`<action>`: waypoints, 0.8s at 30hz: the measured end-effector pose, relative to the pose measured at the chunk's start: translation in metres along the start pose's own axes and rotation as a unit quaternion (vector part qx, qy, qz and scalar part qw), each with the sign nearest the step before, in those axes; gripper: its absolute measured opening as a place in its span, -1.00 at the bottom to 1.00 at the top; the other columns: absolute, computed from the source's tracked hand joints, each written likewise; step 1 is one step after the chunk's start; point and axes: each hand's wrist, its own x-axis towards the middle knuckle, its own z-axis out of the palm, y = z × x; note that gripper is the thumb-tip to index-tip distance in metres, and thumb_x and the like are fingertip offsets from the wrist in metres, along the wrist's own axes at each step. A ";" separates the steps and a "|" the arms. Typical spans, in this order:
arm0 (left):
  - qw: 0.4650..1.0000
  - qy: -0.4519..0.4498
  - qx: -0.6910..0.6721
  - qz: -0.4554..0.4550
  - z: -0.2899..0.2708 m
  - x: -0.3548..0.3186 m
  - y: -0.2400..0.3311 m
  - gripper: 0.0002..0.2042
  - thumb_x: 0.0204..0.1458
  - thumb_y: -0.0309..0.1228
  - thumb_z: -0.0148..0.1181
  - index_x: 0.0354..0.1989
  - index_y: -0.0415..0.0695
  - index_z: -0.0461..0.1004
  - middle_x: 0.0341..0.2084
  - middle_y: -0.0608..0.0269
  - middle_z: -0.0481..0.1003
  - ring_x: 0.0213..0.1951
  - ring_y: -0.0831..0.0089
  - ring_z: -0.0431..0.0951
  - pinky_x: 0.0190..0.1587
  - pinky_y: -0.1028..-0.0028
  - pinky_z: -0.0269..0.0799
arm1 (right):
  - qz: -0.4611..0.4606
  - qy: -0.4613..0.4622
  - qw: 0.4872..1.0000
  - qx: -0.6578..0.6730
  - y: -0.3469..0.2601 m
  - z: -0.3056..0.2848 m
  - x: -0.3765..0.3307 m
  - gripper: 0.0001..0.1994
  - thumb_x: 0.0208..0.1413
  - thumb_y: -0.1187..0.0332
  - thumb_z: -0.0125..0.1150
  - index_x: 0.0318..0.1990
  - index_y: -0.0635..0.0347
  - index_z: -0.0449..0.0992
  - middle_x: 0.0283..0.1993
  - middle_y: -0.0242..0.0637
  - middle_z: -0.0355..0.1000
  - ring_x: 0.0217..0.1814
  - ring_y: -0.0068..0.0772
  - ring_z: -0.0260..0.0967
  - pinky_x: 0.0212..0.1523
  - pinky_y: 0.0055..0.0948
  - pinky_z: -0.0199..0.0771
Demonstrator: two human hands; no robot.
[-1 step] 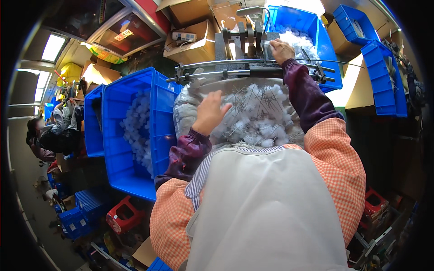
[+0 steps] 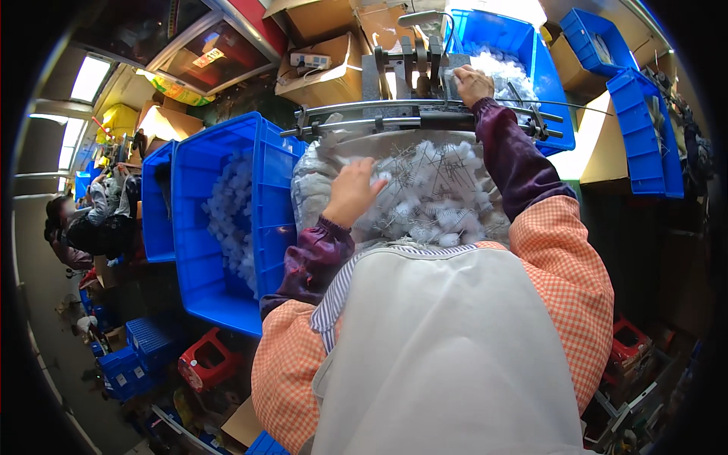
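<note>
My left hand (image 2: 353, 192) hovers at the left side of a pile of white plastic pieces with thin metal wires (image 2: 436, 189), its fingers stretched out and the thumb apart. Nothing shows in its palm. The pile lies in a pale cloth lining (image 2: 312, 182) in front of me. Further off, my right hand (image 2: 474, 85) is at the right side of a small bench machine (image 2: 413, 72), its fingers bent and closed. What they grip, if anything, is hidden. Metal rods (image 2: 364, 123) run across the front of the machine, between it and the pile.
A large blue bin (image 2: 273, 174) with white pieces stands at my left. Another blue bin (image 2: 485, 30) with white pieces sits behind my right hand. Cardboard boxes (image 2: 326, 80) are at the back. Red stools (image 2: 206, 360) stand lower left and right. A person (image 2: 98, 220) sits far left.
My left hand has come very slightly nearer to me. The right hand stays at the machine.
</note>
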 end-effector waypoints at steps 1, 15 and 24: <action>0.999 -0.033 0.025 -0.013 0.005 -0.006 -0.006 -0.63 -0.11 -0.33 0.20 -0.10 -0.14 0.33 -0.27 0.04 0.44 -0.20 0.08 0.44 -0.21 0.25 0.38 | 0.003 0.021 0.998 -0.054 -0.001 0.006 0.003 -0.77 0.05 0.17 0.01 -0.17 -0.06 0.48 -0.16 -0.43 0.39 -0.06 -0.22 0.32 -0.10 -0.20 0.25; 0.995 -0.003 -0.098 -0.014 0.019 -0.009 -0.011 -0.81 -0.07 -0.49 0.06 -0.23 -0.11 0.37 -0.40 0.05 0.46 -0.32 0.08 0.47 -0.29 0.25 0.37 | 0.011 -0.040 0.998 -0.041 -0.001 0.022 0.016 -0.74 0.08 0.15 -0.06 -0.12 -0.09 0.44 -0.07 -0.44 0.38 0.07 -0.26 0.20 0.05 -0.18 0.02; 0.992 0.032 -0.122 -0.033 0.015 -0.011 -0.013 -0.69 -0.09 -0.41 0.14 -0.13 -0.14 0.33 -0.38 0.05 0.47 -0.28 0.08 0.46 -0.27 0.23 0.35 | 0.109 -0.096 0.982 -0.123 0.004 0.018 0.024 -0.70 0.03 0.09 -0.02 -0.10 -0.19 0.47 0.00 -0.42 0.38 0.13 -0.23 0.17 0.16 -0.03 -0.12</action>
